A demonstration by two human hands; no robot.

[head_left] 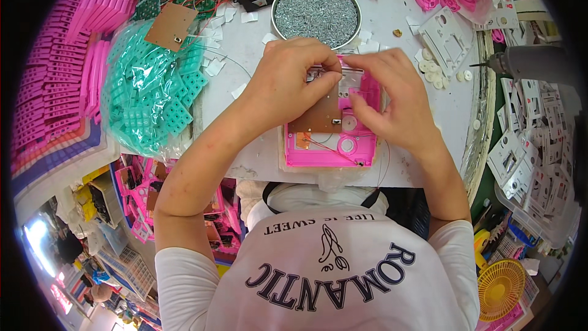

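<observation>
I see pink casing (306, 159) near white table's (392, 15) front edge; left grip (294, 76) above, hold I cannot tell; right grip (398, 98) parted; yellow basket (502, 288) beyond right edge.

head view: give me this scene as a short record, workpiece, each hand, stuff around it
workpiece: open pink casing with a brown board over its left part
left hand: left hand over the board's upper area, grip unclear
right hand: right hand at the casing's right side
beyond: round dish of small silver pieces
left side: bagged teal parts, stacked pink parts
right side: grey tool, white panels
</observation>
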